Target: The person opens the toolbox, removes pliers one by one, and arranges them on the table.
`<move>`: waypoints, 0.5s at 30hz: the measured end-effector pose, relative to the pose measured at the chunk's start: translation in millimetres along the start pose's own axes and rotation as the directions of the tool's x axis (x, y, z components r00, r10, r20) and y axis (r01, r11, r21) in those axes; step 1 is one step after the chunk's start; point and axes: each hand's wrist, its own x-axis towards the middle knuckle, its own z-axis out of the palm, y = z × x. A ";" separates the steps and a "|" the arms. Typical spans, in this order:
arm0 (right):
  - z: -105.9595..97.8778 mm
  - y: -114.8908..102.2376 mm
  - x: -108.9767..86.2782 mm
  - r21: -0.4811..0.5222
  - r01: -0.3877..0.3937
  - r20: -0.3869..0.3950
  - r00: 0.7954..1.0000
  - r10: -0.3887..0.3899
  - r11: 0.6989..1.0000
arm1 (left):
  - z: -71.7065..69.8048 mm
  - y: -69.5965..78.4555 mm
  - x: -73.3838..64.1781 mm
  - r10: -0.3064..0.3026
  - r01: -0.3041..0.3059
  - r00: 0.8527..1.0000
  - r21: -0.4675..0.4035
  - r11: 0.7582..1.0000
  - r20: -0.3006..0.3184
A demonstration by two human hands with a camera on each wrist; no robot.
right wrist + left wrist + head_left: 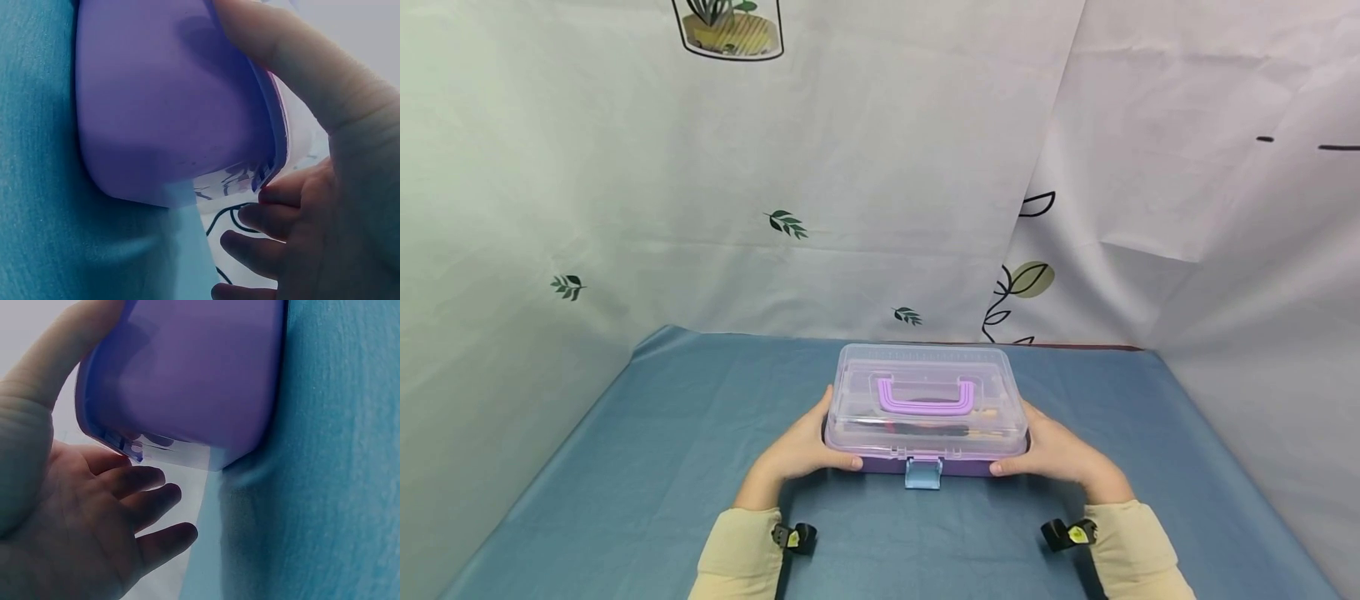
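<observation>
A plastic art box [928, 379] with a purple base and a clear lid sits on the blue cloth. A purple handle [927, 407] lies folded on the lid, and a pale blue latch [922, 473] juts out at the front. Through the lid show some slim dark and light items, too blurred to name. My left hand [805, 446] grips the left end, thumb along the front wall. At the opposite end, my right hand [1060, 447] grips likewise. Both wrist views show the purple base [194, 369] from the front, thumb against it and fingers [269, 219] at the side.
Blue cloth [625, 483] covers the table on all sides of the box. Behind it and along both sides hangs a pale curtain [850, 167] with leaf prints. A black wrist camera [803, 538] is strapped at the left sleeve, another [1056, 535] at the right.
</observation>
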 end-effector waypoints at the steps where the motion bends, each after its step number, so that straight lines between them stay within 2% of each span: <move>1: -0.2 -0.4 -0.1 -0.001 -0.003 0.000 1.000 0.003 1.000 | -0.1 0.2 -0.2 -0.002 0.002 1.000 0.003 1.000 -0.001; 15: -1.1 -1.3 -1.0 -0.029 -0.027 -0.014 1.000 0.026 0.999 | -0.3 -2.5 1.0 0.008 -0.007 1.000 0.016 1.000 -0.004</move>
